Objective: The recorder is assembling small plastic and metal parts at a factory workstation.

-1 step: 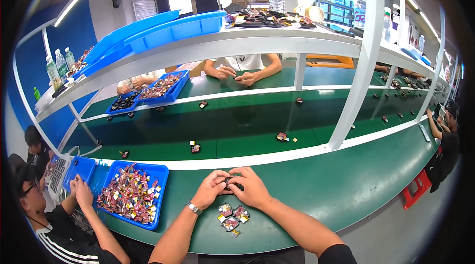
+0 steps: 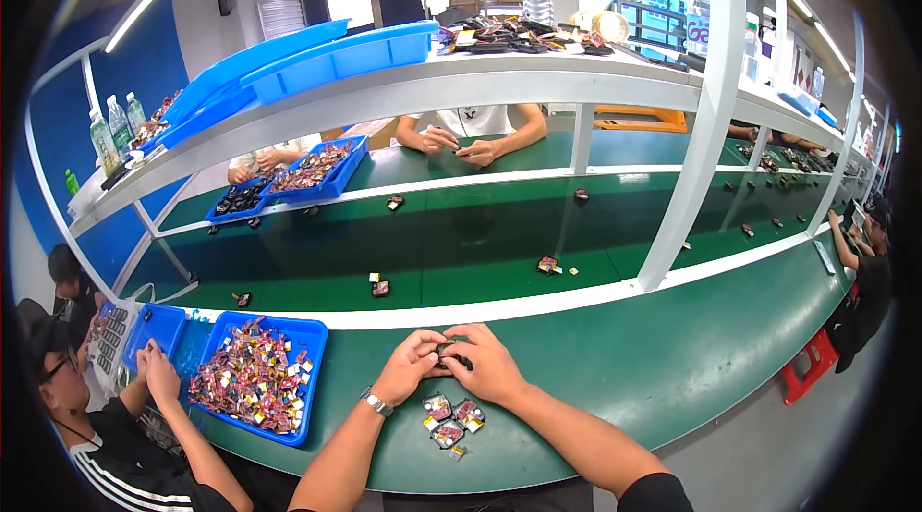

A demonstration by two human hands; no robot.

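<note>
Above the green worktop, my left hand (image 2: pixel 413 366) and my right hand (image 2: pixel 487 364) meet fingertip to fingertip. Both are closed on a small black part (image 2: pixel 443 353), mostly hidden by the fingers, so its exact kind does not show. Just below the hands, between my forearms, lie several small black-cased electronic pieces (image 2: pixel 448 433) with reddish boards and white-yellow blocks. One loose yellow-white block (image 2: pixel 456 453) rests below that cluster. To the left of my left forearm stands a blue tray (image 2: pixel 320 331) heaped with reddish wired parts with white and yellow blocks.
A white rail (image 2: pixel 461 310) separates my green worktop (image 2: pixel 615 387) from a green conveyor belt (image 2: pixel 471 262) carrying scattered pieces. A white post (image 2: pixel 687 147) supports the overhead shelf. Co-workers sit at left, opposite and far right. A red stool (image 2: pixel 810 368) stands at right.
</note>
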